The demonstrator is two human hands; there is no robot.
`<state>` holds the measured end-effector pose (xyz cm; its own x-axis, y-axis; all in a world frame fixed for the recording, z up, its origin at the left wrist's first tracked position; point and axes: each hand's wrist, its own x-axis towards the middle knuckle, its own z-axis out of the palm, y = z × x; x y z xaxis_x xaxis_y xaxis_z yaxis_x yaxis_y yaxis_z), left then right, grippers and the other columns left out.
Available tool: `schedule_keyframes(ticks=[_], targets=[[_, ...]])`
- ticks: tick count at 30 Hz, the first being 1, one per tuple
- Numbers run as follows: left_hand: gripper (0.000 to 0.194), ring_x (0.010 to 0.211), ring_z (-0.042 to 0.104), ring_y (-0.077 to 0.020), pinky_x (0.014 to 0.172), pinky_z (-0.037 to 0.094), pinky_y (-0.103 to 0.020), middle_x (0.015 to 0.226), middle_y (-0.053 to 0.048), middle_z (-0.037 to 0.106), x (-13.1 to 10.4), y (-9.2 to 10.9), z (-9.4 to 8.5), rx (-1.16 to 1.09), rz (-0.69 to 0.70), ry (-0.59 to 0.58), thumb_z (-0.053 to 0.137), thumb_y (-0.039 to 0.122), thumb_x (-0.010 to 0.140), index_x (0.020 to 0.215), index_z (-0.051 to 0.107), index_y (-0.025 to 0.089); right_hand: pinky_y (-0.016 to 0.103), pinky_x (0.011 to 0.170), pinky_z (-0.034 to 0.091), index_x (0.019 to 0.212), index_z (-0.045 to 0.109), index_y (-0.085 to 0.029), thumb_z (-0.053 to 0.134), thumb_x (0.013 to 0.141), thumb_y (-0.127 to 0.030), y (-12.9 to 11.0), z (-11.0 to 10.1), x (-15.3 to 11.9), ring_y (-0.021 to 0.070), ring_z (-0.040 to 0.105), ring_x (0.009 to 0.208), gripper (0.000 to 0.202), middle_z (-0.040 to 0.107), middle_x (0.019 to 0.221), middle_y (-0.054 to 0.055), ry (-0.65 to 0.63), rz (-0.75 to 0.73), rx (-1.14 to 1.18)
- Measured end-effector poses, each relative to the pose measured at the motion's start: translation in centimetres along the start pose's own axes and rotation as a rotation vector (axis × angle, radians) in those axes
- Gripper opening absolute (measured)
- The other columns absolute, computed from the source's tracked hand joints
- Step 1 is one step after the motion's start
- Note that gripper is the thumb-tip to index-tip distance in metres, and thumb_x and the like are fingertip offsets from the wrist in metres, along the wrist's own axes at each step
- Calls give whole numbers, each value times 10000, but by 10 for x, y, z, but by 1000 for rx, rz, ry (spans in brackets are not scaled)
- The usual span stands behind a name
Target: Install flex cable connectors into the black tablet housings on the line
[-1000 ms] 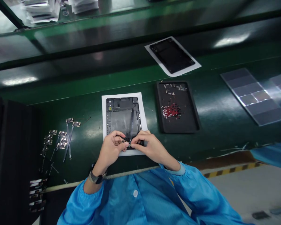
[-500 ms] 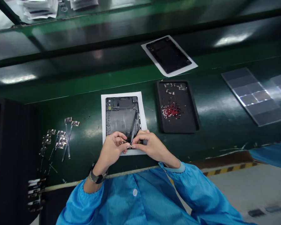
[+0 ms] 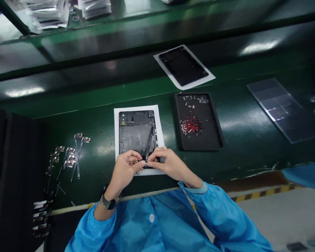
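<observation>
A black tablet back housing [image 3: 133, 136] lies on a white sheet [image 3: 116, 140] in front of me. At its near edge my left hand [image 3: 127, 169] pinches a small circuit board [image 3: 145, 163], mostly covered by the fingertips. My right hand [image 3: 168, 161] is closed on the other end of that board, thumb and forefinger together. From between the hands a dark flat ribbon cable [image 3: 150, 140] runs up along the right part of the housing. How the board sits in the housing is hidden by my fingers.
Several small circuit boards with ribbon cables [image 3: 70, 159] lie to the left. A black tray [image 3: 199, 141] on the right holds red-and-black wires [image 3: 191, 126] and small parts. Behind it is another tablet housing [image 3: 183, 65] on white paper. Clear plastic sheets [image 3: 280, 112] lie far right.
The view has shifted slightly, so the bench appears a little lower. Both hands keep their pinch at the same spot on the housing.
</observation>
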<state>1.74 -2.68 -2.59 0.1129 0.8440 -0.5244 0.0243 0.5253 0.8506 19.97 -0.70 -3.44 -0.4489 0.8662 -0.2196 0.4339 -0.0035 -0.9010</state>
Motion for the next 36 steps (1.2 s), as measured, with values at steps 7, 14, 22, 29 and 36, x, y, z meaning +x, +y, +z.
schedule_keyframes(ticks=[7, 14, 22, 29, 36], targets=[[107, 491, 575, -139, 548, 437, -277, 835, -41, 714, -18, 11, -23, 522, 207, 219, 633, 291, 812, 777, 692, 209, 339, 742, 489, 1135, 720, -207, 640, 873, -268, 2, -3, -1, 193, 610, 711, 280, 669, 748, 23, 114, -56, -36], [282, 1149, 518, -318, 990, 382, -427, 1214, -161, 627, 83, 75, -52, 1040, 564, 352, 593, 159, 849, 1123, 659, 153, 315, 667, 482, 990, 729, -181, 560, 906, -310, -7, -13, 3, 187, 589, 687, 229, 692, 793, 54, 260, -108, 15], [155, 590, 563, -157, 609, 409, -261, 567, -1, 613, 164, 112, -76, 1058, 407, 74, 726, 91, 676, 564, 655, 171, 308, 596, 476, 827, 713, -187, 549, 914, -370, 0, -44, 12, 193, 595, 646, 261, 727, 776, 61, 392, -133, 15], [112, 700, 610, -160, 698, 464, -282, 674, -6, 644, 231, 205, -131, 1146, 414, 292, 719, 113, 750, 660, 655, 129, 269, 571, 499, 974, 686, -195, 555, 905, -259, 12, -29, 17, 166, 584, 585, 161, 663, 705, 23, 584, -227, -58], [356, 1064, 616, -253, 893, 538, -455, 1221, -94, 609, 266, 257, -178, 1173, 404, 517, 608, 354, 922, 1211, 595, 147, 315, 633, 528, 955, 632, -251, 512, 903, -112, 22, -24, 22, 203, 639, 658, 191, 680, 758, 29, 692, -402, -267]])
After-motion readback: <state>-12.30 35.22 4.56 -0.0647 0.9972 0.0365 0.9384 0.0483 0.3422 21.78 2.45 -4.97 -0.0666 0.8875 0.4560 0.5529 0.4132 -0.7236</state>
